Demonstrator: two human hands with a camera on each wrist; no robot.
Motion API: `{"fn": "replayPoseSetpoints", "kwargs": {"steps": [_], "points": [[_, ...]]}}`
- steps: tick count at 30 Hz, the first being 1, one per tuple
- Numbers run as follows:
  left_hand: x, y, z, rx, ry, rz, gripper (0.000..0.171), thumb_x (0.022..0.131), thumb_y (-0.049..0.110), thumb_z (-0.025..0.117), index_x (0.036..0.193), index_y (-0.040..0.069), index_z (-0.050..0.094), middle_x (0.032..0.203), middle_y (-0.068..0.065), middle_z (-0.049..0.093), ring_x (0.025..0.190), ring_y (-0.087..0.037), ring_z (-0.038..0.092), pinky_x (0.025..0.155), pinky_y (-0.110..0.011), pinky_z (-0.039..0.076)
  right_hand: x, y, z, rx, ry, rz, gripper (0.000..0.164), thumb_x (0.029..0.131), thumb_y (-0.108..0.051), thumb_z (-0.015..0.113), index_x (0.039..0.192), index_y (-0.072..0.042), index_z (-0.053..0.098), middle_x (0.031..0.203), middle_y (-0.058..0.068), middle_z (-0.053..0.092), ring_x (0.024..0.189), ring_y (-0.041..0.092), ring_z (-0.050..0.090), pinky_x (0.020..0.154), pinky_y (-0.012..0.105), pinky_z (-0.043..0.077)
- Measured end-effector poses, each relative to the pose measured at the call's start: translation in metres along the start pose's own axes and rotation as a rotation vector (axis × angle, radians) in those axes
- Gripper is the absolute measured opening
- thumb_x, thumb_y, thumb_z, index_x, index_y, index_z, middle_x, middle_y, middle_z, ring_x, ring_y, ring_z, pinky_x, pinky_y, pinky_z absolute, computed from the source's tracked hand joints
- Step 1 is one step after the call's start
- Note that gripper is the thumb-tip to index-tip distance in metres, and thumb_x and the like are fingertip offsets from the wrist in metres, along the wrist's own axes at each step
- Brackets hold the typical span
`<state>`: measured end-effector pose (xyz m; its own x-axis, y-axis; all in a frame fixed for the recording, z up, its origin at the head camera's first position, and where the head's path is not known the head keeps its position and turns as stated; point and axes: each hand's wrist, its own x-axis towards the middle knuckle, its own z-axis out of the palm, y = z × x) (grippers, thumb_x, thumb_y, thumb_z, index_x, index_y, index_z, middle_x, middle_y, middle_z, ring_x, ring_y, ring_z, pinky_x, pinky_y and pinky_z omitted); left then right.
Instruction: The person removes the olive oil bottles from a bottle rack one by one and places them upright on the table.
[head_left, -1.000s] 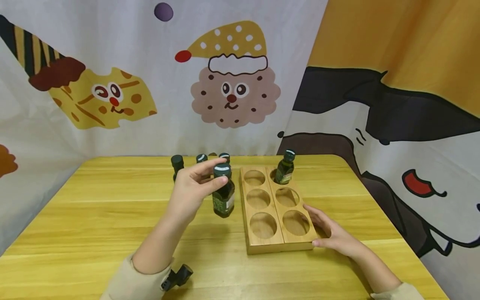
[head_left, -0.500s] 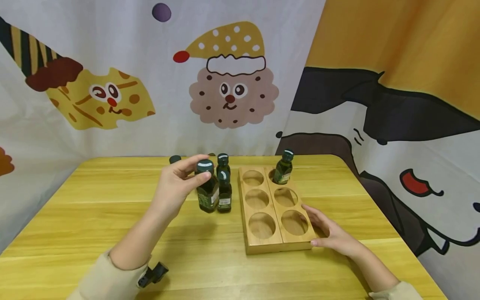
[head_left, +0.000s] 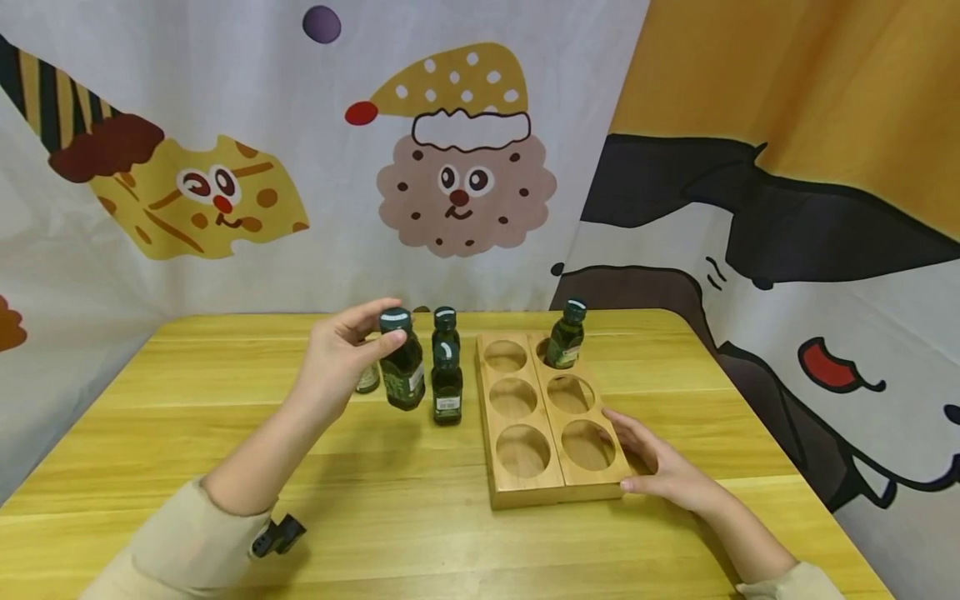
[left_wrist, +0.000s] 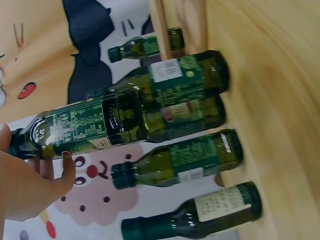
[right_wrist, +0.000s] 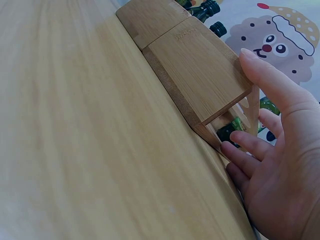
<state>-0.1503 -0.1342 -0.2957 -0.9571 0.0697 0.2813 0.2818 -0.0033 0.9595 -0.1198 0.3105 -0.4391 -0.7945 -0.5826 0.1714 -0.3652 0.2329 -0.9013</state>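
Note:
My left hand (head_left: 333, 358) grips a small dark green glass bottle (head_left: 405, 379) by its capped neck, with the bottle tilted and raised over the table. In the left wrist view its green label (left_wrist: 77, 129) faces the camera. My right hand (head_left: 671, 475) holds the near right corner of a wooden rack (head_left: 528, 498) with round holes. The right wrist view puts the thumb on the rack's end edge and the fingers by its open side. One bottle (head_left: 565, 343) stands in the rack's far right hole; the other holes are bare.
Two similar bottles, a nearer one (head_left: 447, 392) and one behind it (head_left: 446, 327), stand left of the rack. Another bottle (head_left: 367, 381) is mostly hidden behind my left hand. A slimmer bottle with a pale label (left_wrist: 220, 205) shows in the left wrist view. A cartoon-print curtain (head_left: 322, 150) hangs behind.
My left hand has carried the bottle left and slightly back, away from the rack, uncovering the bottles beside it. The right hand and the rack have stayed in place.

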Motion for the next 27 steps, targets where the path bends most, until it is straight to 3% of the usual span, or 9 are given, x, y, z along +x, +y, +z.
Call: {"fn": "replayPoseSetpoints", "kwargs": {"steps": [9,20,27], "points": [[0.003,-0.016,-0.006,0.034,0.006,-0.066,0.043,0.088,0.007,0.071,0.129,0.003,0.060,0.124,-0.016,0.061,0.103,-0.015,0.062,0.081,-0.025,0.052,-0.001,0.002,-0.001,0.000,0.008,0.029,0.085,0.083,0.001,0.069,0.153,-0.010,0.023,0.154,0.018,0.024,0.132,0.014,0.037,0.103,0.017,0.027],[0.003,-0.040,-0.009,0.049,0.002,-0.081,0.046,0.086,0.005,0.072,0.129,-0.001,0.058,0.118,-0.013,0.065,0.100,-0.015,0.062,0.077,-0.023,0.052,-0.002,0.002,0.000,0.014,0.008,0.046,0.085,0.083,0.000,0.070,0.153,-0.012,0.023,0.154,0.018,0.023,0.132,0.012,0.037,0.103,0.017,0.028],[0.002,-0.052,-0.008,0.107,-0.011,-0.122,0.045,0.086,0.013,0.073,0.128,0.005,0.061,0.117,-0.008,0.067,0.100,-0.013,0.061,0.073,-0.021,0.050,-0.001,0.001,0.000,0.011,-0.003,0.018,0.085,0.083,0.004,0.068,0.153,-0.010,0.022,0.153,0.022,0.022,0.132,0.013,0.037,0.103,0.017,0.028]]}}
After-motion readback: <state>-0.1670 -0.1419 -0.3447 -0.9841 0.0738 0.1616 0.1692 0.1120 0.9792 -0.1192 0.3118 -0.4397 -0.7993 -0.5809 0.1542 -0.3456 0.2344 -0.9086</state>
